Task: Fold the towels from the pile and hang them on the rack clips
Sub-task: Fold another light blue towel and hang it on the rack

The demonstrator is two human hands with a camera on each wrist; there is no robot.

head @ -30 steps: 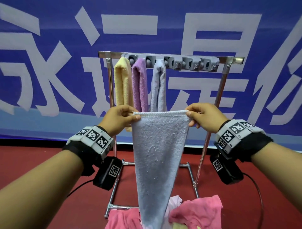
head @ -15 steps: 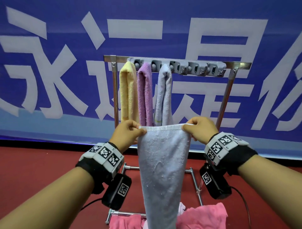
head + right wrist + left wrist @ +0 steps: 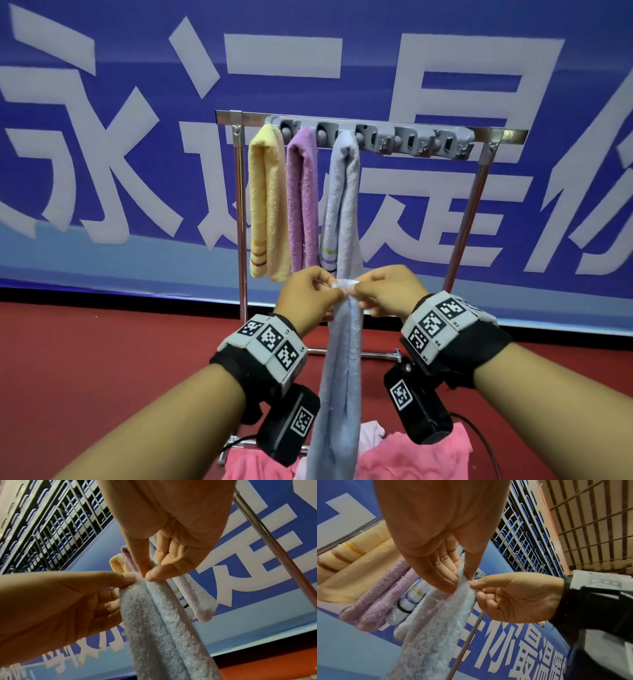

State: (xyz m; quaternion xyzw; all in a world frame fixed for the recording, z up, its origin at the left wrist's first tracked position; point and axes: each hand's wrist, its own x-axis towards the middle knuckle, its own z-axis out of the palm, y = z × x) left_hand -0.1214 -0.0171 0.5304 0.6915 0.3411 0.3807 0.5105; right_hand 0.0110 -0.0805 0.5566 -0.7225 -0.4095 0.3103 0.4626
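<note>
A pale blue towel [image 3: 339, 377] hangs lengthwise, folded in half, from both my hands in front of the rack. My left hand [image 3: 310, 296] pinches its top corner and my right hand [image 3: 383, 291] pinches the matching corner, the two hands touching. The wrist views show each thumb and forefinger nipping the blue towel [image 3: 447, 615] [image 3: 159, 622]. Behind, the grey clip bar [image 3: 411, 138] holds a yellow towel [image 3: 265, 205], a purple towel [image 3: 301, 198] and a lavender towel [image 3: 344, 205]. The clips to the right of them hold nothing.
The metal rack [image 3: 239, 205] stands on a red floor before a blue banner with white characters. Pink towels [image 3: 411, 459] and a pale one lie heaped at the rack's foot. A cable runs on the floor at the right.
My hands have come together, bringing the towel's two top corners to meet, so the spread towel now hangs folded in half. The rack looks nearer and higher in view.
</note>
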